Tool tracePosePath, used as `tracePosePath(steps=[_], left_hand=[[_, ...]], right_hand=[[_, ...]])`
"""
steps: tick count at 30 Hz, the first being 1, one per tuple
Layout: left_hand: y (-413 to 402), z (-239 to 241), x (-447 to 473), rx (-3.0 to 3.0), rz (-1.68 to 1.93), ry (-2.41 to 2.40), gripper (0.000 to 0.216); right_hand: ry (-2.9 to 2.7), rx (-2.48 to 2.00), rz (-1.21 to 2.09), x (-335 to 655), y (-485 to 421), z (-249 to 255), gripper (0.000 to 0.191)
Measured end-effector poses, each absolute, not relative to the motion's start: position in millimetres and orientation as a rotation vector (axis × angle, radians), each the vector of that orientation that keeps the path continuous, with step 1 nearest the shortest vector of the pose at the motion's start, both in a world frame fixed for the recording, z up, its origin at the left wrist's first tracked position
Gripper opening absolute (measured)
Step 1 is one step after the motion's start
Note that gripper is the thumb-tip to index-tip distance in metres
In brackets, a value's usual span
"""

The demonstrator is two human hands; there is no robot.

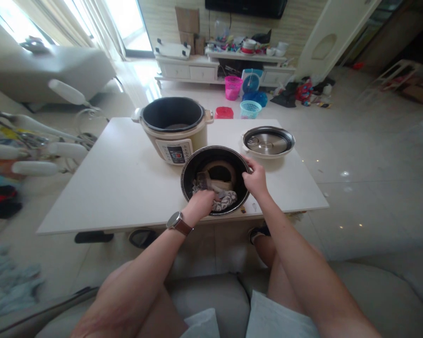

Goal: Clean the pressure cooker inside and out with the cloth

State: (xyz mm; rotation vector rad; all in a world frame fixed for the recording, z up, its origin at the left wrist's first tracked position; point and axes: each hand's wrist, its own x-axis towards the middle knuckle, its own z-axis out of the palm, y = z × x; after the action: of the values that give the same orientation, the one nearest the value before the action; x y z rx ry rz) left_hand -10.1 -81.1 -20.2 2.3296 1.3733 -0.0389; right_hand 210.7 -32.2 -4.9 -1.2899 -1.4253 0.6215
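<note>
A dark inner cooking pot (194,165) is tilted toward me above the front edge of the white table. My right hand (256,179) grips its rim on the right side. Inside the pot, my left hand (205,202), with a watch on the wrist, is closed on a patterned cloth (227,200) bunched against the lower wall. Its fingertips are partly hidden by the hand itself. Behind and to the left stands an electric pressure cooker (199,139) without its lid, its dark inside showing. The round lid (268,143) lies upside down at the right of the table.
The white table (120,188) holds the cooker and lid. Near its front edge lie a small brown item (243,209) and a small pale item (254,206). Beyond it, a pink basket (233,88) and a light blue basket (250,109) stand on the floor.
</note>
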Motion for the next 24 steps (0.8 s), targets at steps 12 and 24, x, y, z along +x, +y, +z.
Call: tracePosePath(steps=[12,24], left_hand=[[-82.9,-12.7,-4.6,2.29,-0.037,1.398,0.053],[-88.2,-2.0,4.7,2.249,-0.045,1.42,0.055]], right_hand=[[-1.39,-1.312,0.543,189.5,-43.2,-13.8,0.071],[-1.414,-1.291,0.546,187.9,-46.2,-12.6,0.068]])
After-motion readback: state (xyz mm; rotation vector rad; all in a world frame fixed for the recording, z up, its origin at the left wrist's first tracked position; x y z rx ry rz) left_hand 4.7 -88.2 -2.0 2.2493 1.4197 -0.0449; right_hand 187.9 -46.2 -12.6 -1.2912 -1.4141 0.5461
